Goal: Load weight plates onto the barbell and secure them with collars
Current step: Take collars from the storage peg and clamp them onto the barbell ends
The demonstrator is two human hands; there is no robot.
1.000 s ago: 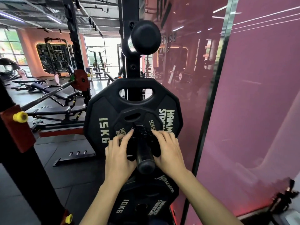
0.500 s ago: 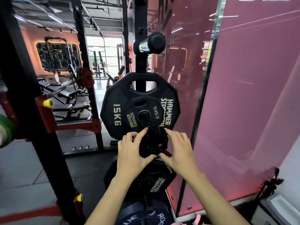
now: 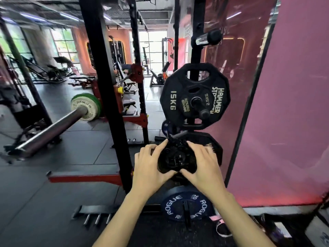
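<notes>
My left hand point(image 3: 151, 166) and my right hand point(image 3: 203, 166) together hold a black clamp collar point(image 3: 176, 157) in front of me, its lever sticking up. The collar is off the storage peg point(image 3: 203, 113), which stands bare above my hands. A black 15 kg plate point(image 3: 172, 97) with a small 2.5 kg plate point(image 3: 188, 104) in front of it hangs on that peg. To the left, the barbell sleeve point(image 3: 53, 129) points toward me with a green-rimmed Rogue plate point(image 3: 86, 106) on it.
A black rack upright point(image 3: 106, 86) stands between the barbell and my hands. A blue 20 kg Rogue plate point(image 3: 185, 207) sits low on the storage post, another black plate point(image 3: 213, 145) behind my hands. A pink glass wall point(image 3: 284, 122) closes the right side. Benches and machines fill the background.
My hands slid the collar off the storage peg and drew it down and back toward me. The view pulled away and swung left, bringing the barbell and green plate into sight.
</notes>
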